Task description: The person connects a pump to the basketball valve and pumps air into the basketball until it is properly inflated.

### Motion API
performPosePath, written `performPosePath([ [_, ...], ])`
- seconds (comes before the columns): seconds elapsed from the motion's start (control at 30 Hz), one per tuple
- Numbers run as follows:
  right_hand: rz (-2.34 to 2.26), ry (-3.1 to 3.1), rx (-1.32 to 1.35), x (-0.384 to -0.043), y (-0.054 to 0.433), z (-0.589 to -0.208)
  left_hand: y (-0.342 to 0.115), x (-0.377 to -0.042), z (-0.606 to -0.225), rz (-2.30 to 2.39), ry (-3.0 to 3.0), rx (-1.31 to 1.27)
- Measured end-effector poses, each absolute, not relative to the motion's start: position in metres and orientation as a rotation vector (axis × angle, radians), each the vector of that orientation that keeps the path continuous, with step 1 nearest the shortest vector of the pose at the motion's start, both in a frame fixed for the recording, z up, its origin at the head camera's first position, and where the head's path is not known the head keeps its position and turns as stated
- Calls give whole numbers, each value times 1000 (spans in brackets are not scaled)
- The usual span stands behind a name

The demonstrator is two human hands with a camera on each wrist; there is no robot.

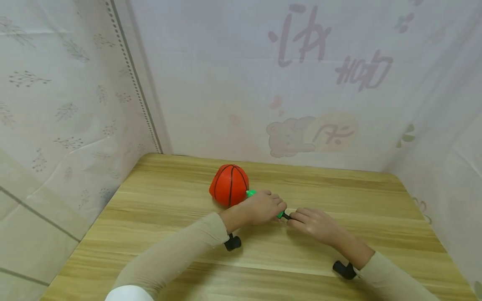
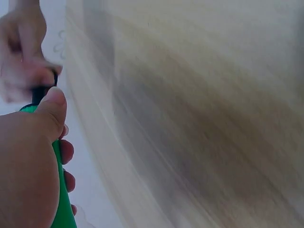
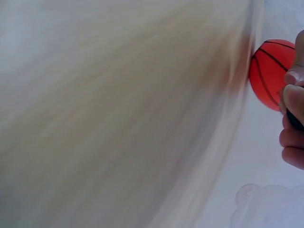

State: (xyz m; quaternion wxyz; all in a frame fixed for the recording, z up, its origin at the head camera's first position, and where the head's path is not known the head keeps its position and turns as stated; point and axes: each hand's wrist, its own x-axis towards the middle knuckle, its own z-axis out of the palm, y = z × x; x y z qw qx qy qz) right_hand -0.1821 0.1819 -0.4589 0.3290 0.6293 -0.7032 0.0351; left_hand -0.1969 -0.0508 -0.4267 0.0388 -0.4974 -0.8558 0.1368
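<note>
A red-orange toy basketball (image 1: 229,186) with black lines lies on the table, its outline uneven and dented-looking at the left. Beside it, my left hand (image 1: 261,207) grips the green barrel of a hand pump (image 1: 251,193); the pump's tip meets the ball's right side. The left wrist view shows the thumb along the green barrel (image 2: 64,216), fingers wrapped behind it. To the right, my right hand (image 1: 316,225) holds the pump's black handle (image 1: 285,216), a short dark rod showing between the hands. In the right wrist view, curled fingers cover most of the handle.
The wooden table (image 1: 286,259) extends around both hands. Printed cloth curtains (image 1: 211,83) stand behind it and at both sides. A black wrist device (image 1: 232,242) shows under the left forearm, another black device (image 1: 344,271) by the right wrist.
</note>
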Motion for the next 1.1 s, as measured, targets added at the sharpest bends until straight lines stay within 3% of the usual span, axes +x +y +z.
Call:
performPosePath([
  [0.7,199,-1902,1605,-142,242,-475,-58,-201,-432,351,-2674,-1532],
  [1.1,113,-1881,1666,-170,205,-453,-53,-198,-426,332,-2668,-1513],
])
